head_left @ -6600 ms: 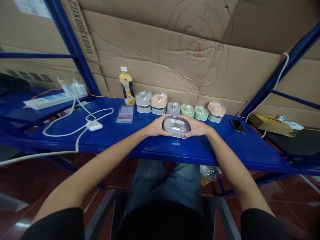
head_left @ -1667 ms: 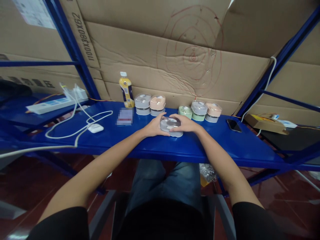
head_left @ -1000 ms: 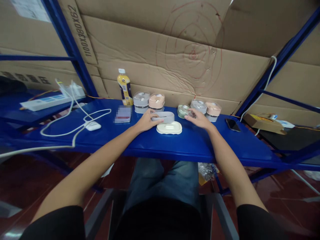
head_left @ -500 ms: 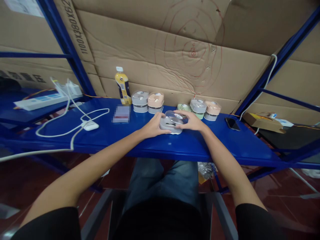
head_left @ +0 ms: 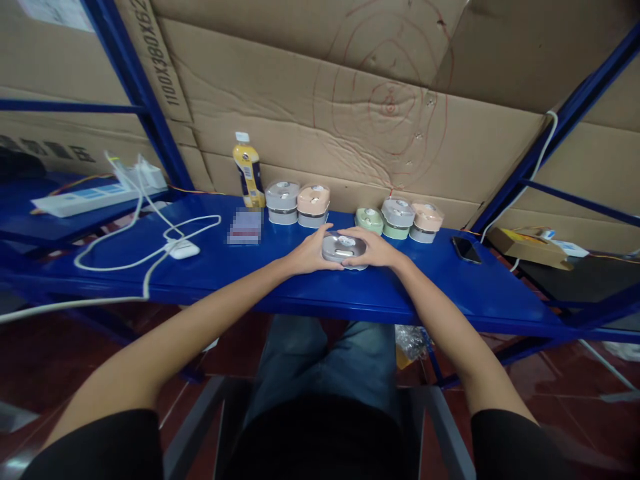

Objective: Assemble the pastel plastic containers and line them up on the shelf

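A small grey container with a clear lid (head_left: 344,247) rests at the front middle of the blue table (head_left: 300,290). My left hand (head_left: 311,253) wraps round its left side, and my right hand (head_left: 374,248) grips its right side. The lid lies level over the container, between both sets of fingers. Behind my left hand stand a grey stacked container (head_left: 283,201) and a peach-topped one (head_left: 313,205). Beyond my right hand are a green container (head_left: 369,221), a grey-topped one (head_left: 397,217) and a peach-topped one (head_left: 426,221).
A yellow bottle (head_left: 249,172) stands at the back left beside a blurred packet (head_left: 245,227). White cables and a white adapter (head_left: 183,249) lie farther left. A phone (head_left: 466,250) lies at the right. Cardboard (head_left: 280,87) lines the back.
The clear lid, tilted and raised on its right side before, has come down level over the container. My right hand has moved slightly left and closed round the side.
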`<move>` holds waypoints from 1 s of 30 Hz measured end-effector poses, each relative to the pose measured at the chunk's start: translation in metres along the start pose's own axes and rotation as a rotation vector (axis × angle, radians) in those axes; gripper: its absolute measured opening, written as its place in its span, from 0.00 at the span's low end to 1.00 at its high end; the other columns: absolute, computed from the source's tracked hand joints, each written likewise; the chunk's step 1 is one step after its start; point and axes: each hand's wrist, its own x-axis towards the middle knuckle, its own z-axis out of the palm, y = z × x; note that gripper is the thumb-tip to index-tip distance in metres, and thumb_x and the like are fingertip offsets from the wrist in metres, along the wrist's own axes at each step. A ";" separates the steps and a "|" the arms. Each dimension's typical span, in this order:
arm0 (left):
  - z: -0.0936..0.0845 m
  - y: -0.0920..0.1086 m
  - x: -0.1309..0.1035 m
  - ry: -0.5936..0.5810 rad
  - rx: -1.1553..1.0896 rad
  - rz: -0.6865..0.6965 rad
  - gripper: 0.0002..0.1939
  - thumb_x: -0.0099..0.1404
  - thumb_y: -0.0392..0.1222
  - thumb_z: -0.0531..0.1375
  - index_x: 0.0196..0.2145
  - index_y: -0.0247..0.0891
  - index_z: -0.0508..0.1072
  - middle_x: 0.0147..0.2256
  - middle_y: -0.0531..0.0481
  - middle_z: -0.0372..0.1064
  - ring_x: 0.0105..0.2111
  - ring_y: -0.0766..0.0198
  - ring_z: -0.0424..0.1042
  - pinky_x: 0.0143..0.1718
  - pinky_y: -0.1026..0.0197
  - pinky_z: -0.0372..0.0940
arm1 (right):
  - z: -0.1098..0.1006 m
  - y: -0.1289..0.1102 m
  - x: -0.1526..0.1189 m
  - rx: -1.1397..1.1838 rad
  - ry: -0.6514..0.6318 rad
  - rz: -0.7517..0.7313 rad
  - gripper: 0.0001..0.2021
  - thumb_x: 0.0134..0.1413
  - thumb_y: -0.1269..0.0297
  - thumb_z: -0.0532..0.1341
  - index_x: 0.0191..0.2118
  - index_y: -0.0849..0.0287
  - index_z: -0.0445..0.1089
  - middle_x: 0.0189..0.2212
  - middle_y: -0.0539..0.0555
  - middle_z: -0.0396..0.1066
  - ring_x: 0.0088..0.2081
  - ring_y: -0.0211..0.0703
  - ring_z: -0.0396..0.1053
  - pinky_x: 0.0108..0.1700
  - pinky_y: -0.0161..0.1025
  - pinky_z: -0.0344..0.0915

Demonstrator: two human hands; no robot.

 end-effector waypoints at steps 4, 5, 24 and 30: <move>-0.003 -0.006 0.004 -0.022 -0.015 0.005 0.70 0.48 0.66 0.79 0.77 0.35 0.52 0.69 0.22 0.64 0.70 0.26 0.66 0.69 0.28 0.62 | 0.004 0.003 0.001 -0.019 0.010 0.026 0.43 0.53 0.43 0.76 0.71 0.51 0.70 0.57 0.60 0.75 0.58 0.60 0.75 0.64 0.59 0.69; -0.004 -0.008 0.005 -0.026 -0.025 0.011 0.70 0.48 0.65 0.79 0.77 0.35 0.52 0.69 0.22 0.64 0.69 0.25 0.66 0.68 0.28 0.62 | 0.005 0.003 0.002 -0.030 0.008 0.034 0.42 0.54 0.42 0.75 0.72 0.51 0.70 0.56 0.60 0.75 0.57 0.59 0.75 0.64 0.59 0.70; -0.010 -0.026 0.012 -0.047 -0.088 0.094 0.71 0.45 0.63 0.81 0.77 0.37 0.54 0.71 0.21 0.61 0.71 0.28 0.64 0.70 0.28 0.60 | 0.007 -0.022 0.008 -0.305 -0.044 0.167 0.43 0.60 0.39 0.71 0.75 0.51 0.65 0.50 0.59 0.72 0.50 0.56 0.73 0.56 0.52 0.71; -0.013 -0.020 0.011 -0.079 -0.082 0.067 0.69 0.46 0.62 0.81 0.77 0.37 0.55 0.73 0.23 0.59 0.72 0.30 0.64 0.71 0.31 0.61 | 0.005 -0.030 0.009 -0.353 -0.061 0.219 0.42 0.60 0.38 0.71 0.74 0.51 0.67 0.51 0.60 0.73 0.51 0.58 0.75 0.56 0.51 0.71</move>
